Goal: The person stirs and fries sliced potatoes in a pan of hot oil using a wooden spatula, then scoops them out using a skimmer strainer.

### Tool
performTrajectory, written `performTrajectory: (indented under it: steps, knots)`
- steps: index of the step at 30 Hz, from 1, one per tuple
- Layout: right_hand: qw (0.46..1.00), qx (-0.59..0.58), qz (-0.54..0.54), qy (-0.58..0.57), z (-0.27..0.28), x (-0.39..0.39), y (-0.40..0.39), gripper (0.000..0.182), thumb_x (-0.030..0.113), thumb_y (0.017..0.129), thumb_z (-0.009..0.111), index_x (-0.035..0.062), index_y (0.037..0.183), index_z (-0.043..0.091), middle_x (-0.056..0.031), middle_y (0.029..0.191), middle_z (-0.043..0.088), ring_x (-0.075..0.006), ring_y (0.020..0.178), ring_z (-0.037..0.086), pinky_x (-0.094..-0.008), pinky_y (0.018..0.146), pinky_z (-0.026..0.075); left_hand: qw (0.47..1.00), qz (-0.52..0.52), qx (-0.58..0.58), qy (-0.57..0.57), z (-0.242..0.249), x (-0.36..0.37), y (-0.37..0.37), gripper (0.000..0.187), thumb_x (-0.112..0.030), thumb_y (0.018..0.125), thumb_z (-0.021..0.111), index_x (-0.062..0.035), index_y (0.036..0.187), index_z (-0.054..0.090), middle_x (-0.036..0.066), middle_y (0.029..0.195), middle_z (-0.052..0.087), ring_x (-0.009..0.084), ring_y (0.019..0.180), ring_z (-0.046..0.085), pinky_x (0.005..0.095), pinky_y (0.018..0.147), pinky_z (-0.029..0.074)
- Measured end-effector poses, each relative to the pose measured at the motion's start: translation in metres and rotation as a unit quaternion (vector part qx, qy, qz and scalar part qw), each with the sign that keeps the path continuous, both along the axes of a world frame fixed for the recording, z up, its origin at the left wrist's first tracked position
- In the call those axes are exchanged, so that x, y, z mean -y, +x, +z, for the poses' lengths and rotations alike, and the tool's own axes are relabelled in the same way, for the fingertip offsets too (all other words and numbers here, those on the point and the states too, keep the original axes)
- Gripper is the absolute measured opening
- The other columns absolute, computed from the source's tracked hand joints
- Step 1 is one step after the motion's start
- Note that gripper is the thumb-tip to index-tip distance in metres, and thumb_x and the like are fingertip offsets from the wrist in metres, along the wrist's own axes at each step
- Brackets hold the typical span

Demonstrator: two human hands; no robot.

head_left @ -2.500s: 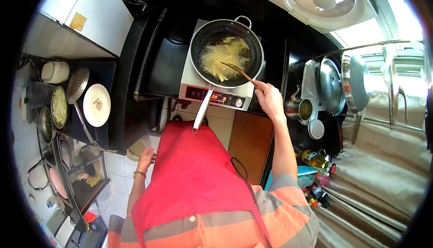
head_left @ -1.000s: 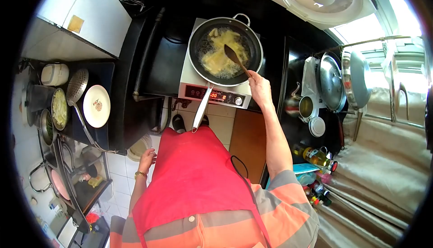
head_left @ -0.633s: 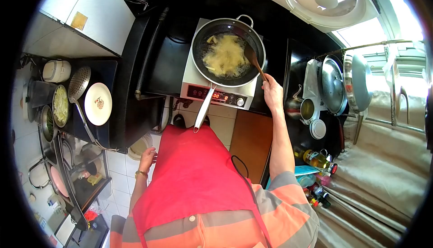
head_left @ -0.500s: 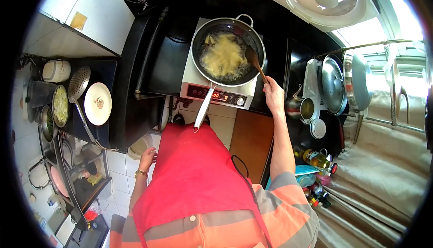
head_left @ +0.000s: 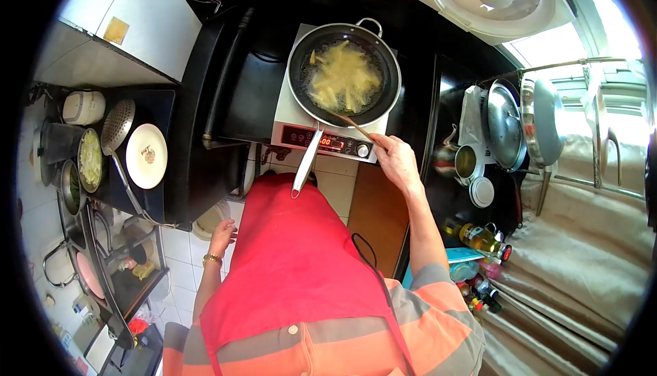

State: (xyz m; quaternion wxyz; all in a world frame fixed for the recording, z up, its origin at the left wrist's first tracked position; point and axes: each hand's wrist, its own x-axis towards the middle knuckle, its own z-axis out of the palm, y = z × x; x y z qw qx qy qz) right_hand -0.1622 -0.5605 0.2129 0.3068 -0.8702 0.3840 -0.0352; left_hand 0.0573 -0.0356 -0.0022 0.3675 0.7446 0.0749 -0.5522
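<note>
My right hand (head_left: 399,162) is closed around the handle of a wooden spatula (head_left: 355,127). The spatula slants over the near rim of a deep frying pan (head_left: 299,92), and its blade is hard to make out at that edge. Pale yellow pieces of food (head_left: 342,78) bubble in oil inside the pan. Under the pan is an induction cooker (head_left: 287,134) with a lit red display; the pan's long handle (head_left: 306,165) points toward my apron. My left hand (head_left: 222,237) hangs low beside the apron, its fingers loosely bent and slightly apart, with nothing visible in them.
At left, a white plate (head_left: 146,157), a slotted skimmer (head_left: 118,126) and a bowl of shredded pale vegetable (head_left: 90,160) stand on a dark surface. To the right are a small metal pot (head_left: 466,162), hanging lids (head_left: 504,126) and an oil bottle (head_left: 481,238).
My right hand has moved down and left, drawing the spatula from the pan's right side to its near rim. The food has shifted slightly right; the left hand stays low.
</note>
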Motion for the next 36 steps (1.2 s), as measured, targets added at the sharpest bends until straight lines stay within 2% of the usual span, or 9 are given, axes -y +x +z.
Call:
performTrajectory:
  steps: [6,8,13,16,17,20,24,30,36]
  knots:
    - [0.998,-0.026,0.007,-0.060,-0.029,0.006,0.016,0.031,0.013,0.093,0.063,0.0098,0.121,0.075,-0.0199,0.097,0.071,-0.0392,0.094,0.070,-0.0473,0.083,0.056,1.000,-0.007,0.000,0.001,0.004,0.003,0.001,0.036,-0.020,0.105,0.054,-0.0064,0.138,0.058,0.007,0.109,0.071,0.0164,0.090,0.068,0.0325,0.077,0.056]
    - [0.996,0.003,-0.022,-0.086,-0.044,0.014,0.019,0.030,0.016,0.096,0.061,0.0127,0.122,0.075,-0.0219,0.101,0.072,-0.0414,0.095,0.071,-0.0493,0.087,0.056,1.000,0.014,0.002,-0.003,0.008,0.005,0.001,0.041,-0.019,0.100,0.059,-0.0030,0.137,0.059,0.009,0.106,0.071,0.0173,0.086,0.070,0.0309,0.073,0.054]
    - [0.992,0.070,-0.092,-0.059,-0.032,0.023,0.015,0.032,0.015,0.096,0.062,0.0111,0.126,0.073,-0.0203,0.101,0.071,-0.0414,0.099,0.070,-0.0481,0.087,0.055,0.999,0.032,0.007,-0.007,0.006,-0.002,-0.002,0.040,-0.018,0.100,0.058,-0.0033,0.137,0.059,0.008,0.104,0.071,0.0171,0.085,0.070,0.0300,0.071,0.053]
    - [0.989,0.093,-0.116,-0.026,-0.029,0.032,0.006,0.033,0.013,0.096,0.062,0.0083,0.127,0.072,-0.0200,0.105,0.074,-0.0372,0.103,0.071,-0.0439,0.091,0.055,0.999,0.047,0.003,-0.011,0.002,-0.008,-0.006,0.039,-0.017,0.100,0.058,-0.0033,0.136,0.059,0.008,0.102,0.071,0.0165,0.081,0.069,0.0288,0.068,0.053]
    - [0.987,0.071,-0.145,0.013,-0.028,0.035,0.003,0.033,0.013,0.096,0.063,0.0064,0.127,0.071,-0.0199,0.108,0.075,-0.0358,0.104,0.072,-0.0427,0.092,0.054,0.999,0.051,0.001,-0.013,0.000,-0.009,-0.007,0.038,-0.016,0.100,0.057,-0.0034,0.136,0.060,0.008,0.101,0.071,0.0162,0.080,0.069,0.0281,0.066,0.053]
    - [0.985,0.079,-0.155,0.012,-0.032,0.037,-0.004,0.034,0.013,0.095,0.064,0.0061,0.127,0.071,-0.0206,0.108,0.075,-0.0361,0.103,0.072,-0.0428,0.091,0.054,1.000,0.026,0.004,0.007,-0.009,-0.012,-0.008,0.037,-0.015,0.100,0.057,-0.0033,0.134,0.060,0.008,0.099,0.071,0.0157,0.076,0.068,0.0272,0.064,0.052]
    - [0.985,0.072,-0.156,0.029,-0.032,0.032,-0.002,0.033,0.015,0.095,0.065,0.0066,0.127,0.071,-0.0203,0.106,0.074,-0.0356,0.101,0.072,-0.0430,0.090,0.054,1.000,0.021,0.006,0.001,-0.007,-0.008,-0.009,0.038,-0.015,0.099,0.058,-0.0033,0.135,0.060,0.008,0.102,0.071,0.0159,0.080,0.069,0.0284,0.067,0.053]
    - [0.991,0.076,-0.099,-0.044,-0.029,0.028,0.016,0.031,0.016,0.096,0.064,0.0081,0.125,0.072,-0.0181,0.100,0.073,-0.0381,0.097,0.070,-0.0450,0.088,0.054,1.000,0.025,0.004,-0.009,0.001,0.000,-0.003,0.039,-0.017,0.100,0.057,-0.0038,0.136,0.060,0.009,0.105,0.071,0.0170,0.087,0.070,0.0309,0.072,0.054]
    - [0.994,0.077,-0.067,-0.026,-0.050,0.045,0.040,0.033,0.017,0.095,0.063,0.0071,0.124,0.073,-0.0195,0.115,0.074,-0.0392,0.110,0.069,-0.0458,0.096,0.054,1.000,0.021,0.006,-0.013,0.002,0.000,-0.002,0.040,-0.018,0.100,0.056,-0.0028,0.136,0.060,0.010,0.107,0.071,0.0180,0.087,0.071,0.0299,0.071,0.054]
